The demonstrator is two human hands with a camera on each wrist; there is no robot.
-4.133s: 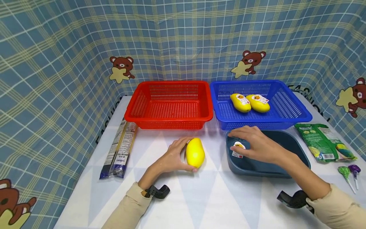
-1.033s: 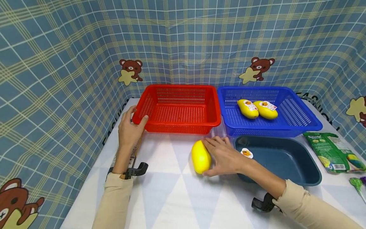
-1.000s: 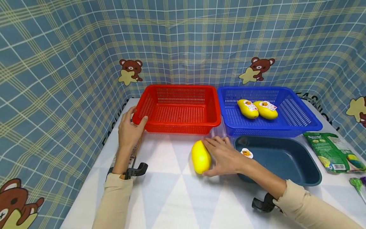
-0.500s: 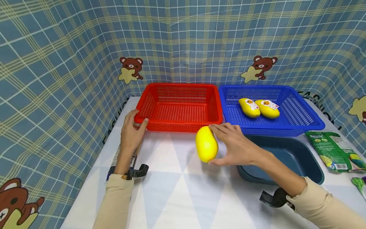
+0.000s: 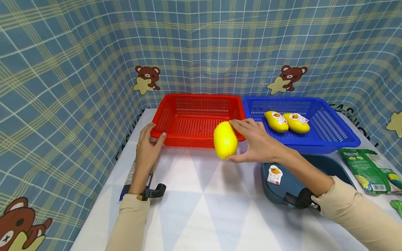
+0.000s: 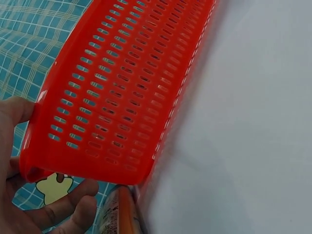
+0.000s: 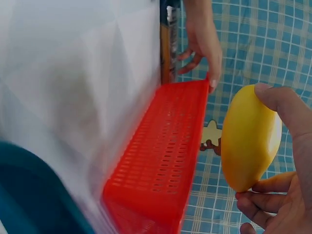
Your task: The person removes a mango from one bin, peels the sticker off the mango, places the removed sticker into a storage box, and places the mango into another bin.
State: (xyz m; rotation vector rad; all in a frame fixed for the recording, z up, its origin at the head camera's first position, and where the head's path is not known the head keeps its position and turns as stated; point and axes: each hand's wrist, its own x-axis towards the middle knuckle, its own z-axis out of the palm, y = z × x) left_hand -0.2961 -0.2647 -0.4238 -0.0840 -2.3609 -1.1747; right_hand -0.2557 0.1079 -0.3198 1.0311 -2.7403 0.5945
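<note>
My right hand (image 5: 259, 144) holds a yellow mango (image 5: 225, 140) between thumb and fingers, above the table. In the head view the mango overlaps the near right corner of the red basket (image 5: 188, 142). The right wrist view shows the mango (image 7: 251, 139) with the thumb at one end and fingertips at the other. My left hand (image 5: 147, 150) grips the basket's front left corner. Its thumb sits at the rim (image 6: 36, 112) in the left wrist view, the other fingers below the corner. The basket's visible inside holds nothing.
A blue basket (image 5: 317, 143) with two labelled mangoes (image 5: 296, 123) stands right of the red one. In front of it is a dark teal tub (image 5: 271, 193) with a mango sticker (image 5: 274, 175). A green packet (image 5: 372, 172) lies far right; long packets (image 5: 130, 177) lie under my left arm.
My left hand has gone from the mango to the red basket's corner. My right hand has left the teal tub, taken the mango and raised it off the table towards the red basket.
</note>
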